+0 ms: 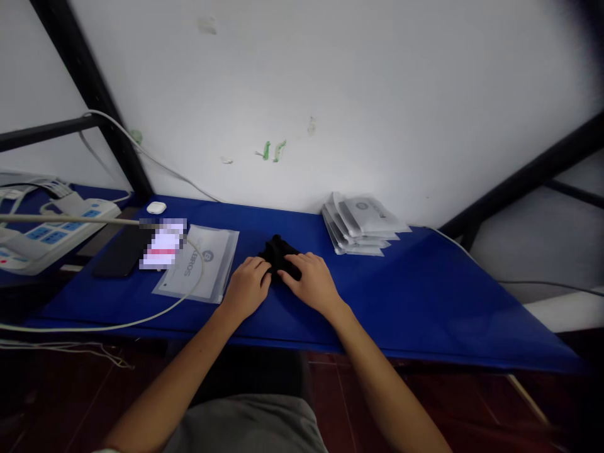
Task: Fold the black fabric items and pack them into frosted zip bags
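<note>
A small bunched black cloth (277,253) lies on the blue tabletop (377,314) in front of me; its exact kind does not show. My left hand (246,284) grips its left side, with the fingers bent over the fabric. On the other side my right hand (313,280) holds the cloth between thumb and fingers. Both hands rest low at the table surface, and parts of the cloth are hidden under the fingers. Just left of my left hand lies a flat translucent zip bag (212,292) with printed lettering.
A stack of similar frosted bags (372,217) stands by the wall at right. Left are a lit phone (163,248), a dark flat device (120,255), a white earbud case (156,207) and a power strip (70,229). A pale cable (160,313) loops over the bag.
</note>
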`<move>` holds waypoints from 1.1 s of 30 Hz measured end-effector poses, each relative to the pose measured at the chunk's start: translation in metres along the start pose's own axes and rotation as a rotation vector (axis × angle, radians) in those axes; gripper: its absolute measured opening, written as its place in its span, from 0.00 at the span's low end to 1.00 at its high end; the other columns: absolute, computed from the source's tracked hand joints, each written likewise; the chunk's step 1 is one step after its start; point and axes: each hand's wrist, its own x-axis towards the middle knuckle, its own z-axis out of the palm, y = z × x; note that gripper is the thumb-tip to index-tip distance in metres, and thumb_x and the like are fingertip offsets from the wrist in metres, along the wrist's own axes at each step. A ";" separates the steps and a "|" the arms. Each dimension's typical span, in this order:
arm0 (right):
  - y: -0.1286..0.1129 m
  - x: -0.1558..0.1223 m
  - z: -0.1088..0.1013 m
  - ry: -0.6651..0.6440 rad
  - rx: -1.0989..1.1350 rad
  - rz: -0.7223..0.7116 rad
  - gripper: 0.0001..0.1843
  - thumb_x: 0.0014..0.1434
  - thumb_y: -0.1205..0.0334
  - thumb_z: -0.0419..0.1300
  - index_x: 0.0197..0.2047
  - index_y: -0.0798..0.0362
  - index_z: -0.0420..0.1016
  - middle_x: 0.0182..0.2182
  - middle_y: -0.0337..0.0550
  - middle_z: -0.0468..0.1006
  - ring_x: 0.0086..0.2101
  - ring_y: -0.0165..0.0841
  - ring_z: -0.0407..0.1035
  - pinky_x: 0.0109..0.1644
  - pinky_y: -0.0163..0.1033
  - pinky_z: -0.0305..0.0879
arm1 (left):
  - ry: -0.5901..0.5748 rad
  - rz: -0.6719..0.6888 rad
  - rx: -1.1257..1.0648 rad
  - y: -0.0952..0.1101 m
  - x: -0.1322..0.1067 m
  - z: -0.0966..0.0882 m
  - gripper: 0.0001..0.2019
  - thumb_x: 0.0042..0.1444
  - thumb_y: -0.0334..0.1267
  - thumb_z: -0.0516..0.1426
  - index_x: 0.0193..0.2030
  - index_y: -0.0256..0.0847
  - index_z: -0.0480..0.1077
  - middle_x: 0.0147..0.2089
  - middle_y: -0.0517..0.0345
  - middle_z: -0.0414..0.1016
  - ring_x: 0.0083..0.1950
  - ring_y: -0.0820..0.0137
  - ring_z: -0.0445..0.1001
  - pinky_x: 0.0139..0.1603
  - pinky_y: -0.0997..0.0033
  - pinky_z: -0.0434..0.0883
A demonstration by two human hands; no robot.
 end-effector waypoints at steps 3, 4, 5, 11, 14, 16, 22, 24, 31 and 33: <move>-0.003 0.004 -0.004 -0.039 0.016 -0.011 0.12 0.59 0.57 0.60 0.44 0.52 0.78 0.34 0.45 0.80 0.38 0.39 0.70 0.46 0.45 0.63 | -0.003 -0.002 -0.009 0.001 0.000 -0.003 0.09 0.58 0.27 0.53 0.41 0.37 0.72 0.41 0.50 0.76 0.44 0.62 0.73 0.47 0.59 0.74; -0.004 0.005 -0.006 -0.045 0.033 -0.005 0.12 0.60 0.57 0.60 0.43 0.52 0.78 0.34 0.44 0.80 0.37 0.38 0.70 0.44 0.44 0.63 | -0.003 -0.006 -0.013 0.001 0.000 -0.004 0.09 0.58 0.27 0.53 0.41 0.37 0.72 0.41 0.50 0.76 0.44 0.62 0.74 0.47 0.59 0.74; -0.004 0.006 -0.007 -0.048 0.057 0.005 0.12 0.60 0.56 0.60 0.43 0.51 0.79 0.34 0.44 0.80 0.37 0.37 0.70 0.43 0.43 0.63 | -0.004 -0.011 -0.020 0.002 -0.001 -0.006 0.09 0.58 0.27 0.53 0.41 0.37 0.72 0.41 0.51 0.76 0.44 0.63 0.74 0.46 0.59 0.74; -0.003 0.013 -0.004 -0.082 0.137 0.048 0.08 0.60 0.60 0.59 0.40 0.50 0.79 0.34 0.42 0.79 0.36 0.35 0.69 0.40 0.40 0.62 | 0.007 -0.055 -0.103 0.001 -0.006 -0.008 0.08 0.57 0.26 0.54 0.40 0.39 0.72 0.41 0.53 0.78 0.43 0.65 0.75 0.47 0.62 0.74; -0.002 0.016 -0.003 -0.064 0.130 0.037 0.08 0.58 0.65 0.58 0.38 0.51 0.79 0.36 0.43 0.79 0.37 0.36 0.69 0.42 0.41 0.63 | 0.007 -0.079 -0.117 0.001 -0.009 -0.009 0.08 0.56 0.26 0.54 0.38 0.40 0.72 0.40 0.54 0.78 0.43 0.65 0.75 0.47 0.61 0.74; -0.001 0.017 -0.007 0.013 0.182 0.033 0.08 0.58 0.66 0.57 0.37 0.51 0.78 0.36 0.44 0.78 0.38 0.36 0.69 0.43 0.41 0.64 | -0.004 -0.105 -0.111 0.002 -0.010 -0.011 0.08 0.56 0.27 0.54 0.38 0.41 0.72 0.39 0.55 0.77 0.43 0.64 0.75 0.47 0.60 0.74; 0.003 0.019 -0.034 0.347 0.359 0.075 0.08 0.57 0.64 0.54 0.31 0.50 0.75 0.31 0.43 0.77 0.36 0.35 0.70 0.44 0.42 0.66 | 0.010 -0.135 0.088 0.015 -0.011 -0.019 0.12 0.55 0.28 0.53 0.45 0.38 0.70 0.45 0.49 0.75 0.48 0.58 0.73 0.48 0.56 0.72; 0.001 0.020 -0.037 0.358 0.390 0.067 0.07 0.57 0.64 0.54 0.30 0.50 0.74 0.31 0.42 0.77 0.35 0.35 0.71 0.43 0.41 0.66 | -0.004 -0.042 0.143 0.024 -0.009 -0.018 0.18 0.55 0.32 0.56 0.54 0.37 0.67 0.54 0.45 0.72 0.55 0.55 0.69 0.52 0.53 0.70; -0.001 0.020 -0.041 0.413 0.390 0.063 0.07 0.56 0.64 0.54 0.29 0.51 0.73 0.32 0.44 0.76 0.36 0.35 0.71 0.45 0.42 0.66 | 0.003 -0.011 0.103 0.039 0.002 -0.013 0.08 0.58 0.29 0.52 0.40 0.40 0.73 0.42 0.52 0.76 0.44 0.62 0.73 0.43 0.60 0.72; 0.003 0.020 -0.048 0.460 0.405 0.089 0.07 0.55 0.63 0.55 0.28 0.51 0.72 0.32 0.44 0.76 0.36 0.35 0.71 0.45 0.43 0.66 | 0.090 -0.053 0.036 0.040 0.004 -0.021 0.08 0.59 0.30 0.52 0.40 0.39 0.72 0.40 0.52 0.77 0.42 0.64 0.73 0.42 0.62 0.72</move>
